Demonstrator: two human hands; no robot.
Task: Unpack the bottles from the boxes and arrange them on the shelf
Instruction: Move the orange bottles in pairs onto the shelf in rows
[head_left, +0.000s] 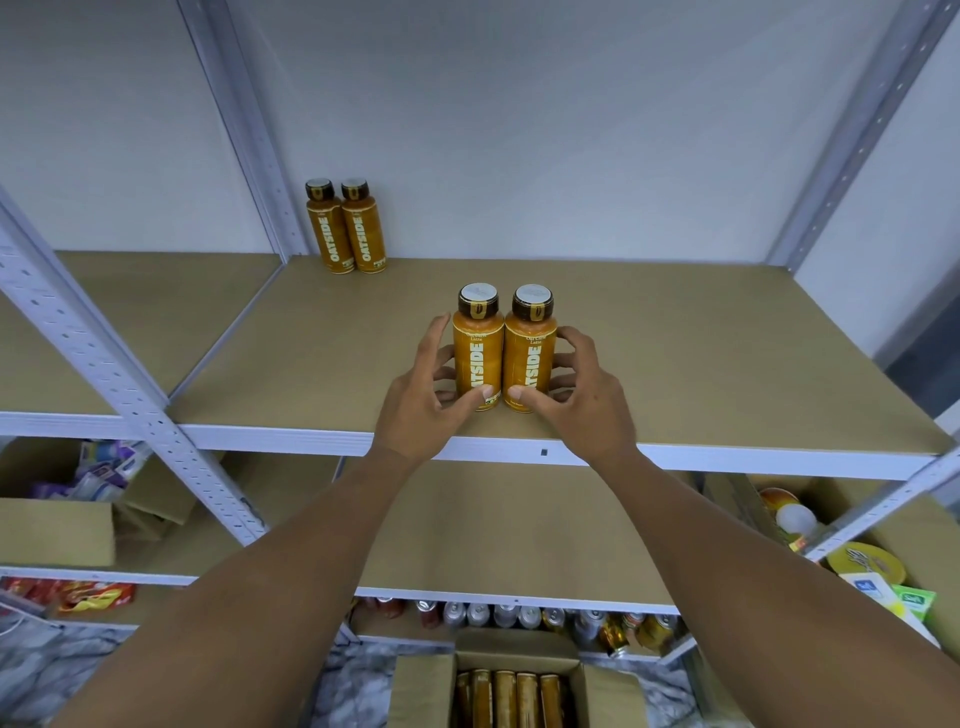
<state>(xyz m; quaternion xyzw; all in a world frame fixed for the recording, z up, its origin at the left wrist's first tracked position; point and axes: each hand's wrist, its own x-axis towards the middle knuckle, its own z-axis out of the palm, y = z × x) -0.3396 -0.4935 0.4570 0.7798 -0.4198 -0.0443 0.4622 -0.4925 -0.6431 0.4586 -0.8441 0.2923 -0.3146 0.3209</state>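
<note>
Two orange bottles with brown caps stand side by side near the front of the top shelf board (675, 364). My left hand (423, 395) grips the left bottle (477, 353), fingers curled round its side and thumb on its front. My right hand (582, 389) grips the right bottle (530, 353) the same way. Both bottles are upright and touch each other. Two more of the same bottles (345, 228) stand together at the back left of that shelf. On the floor below, an open cardboard box (511, 686) holds several more bottles.
White metal uprights (130, 384) frame the shelf on both sides. The shelf below holds cardboard boxes (57, 530) at left and packets at right (883, 587). Several cans (519, 616) line the lowest level behind the open box.
</note>
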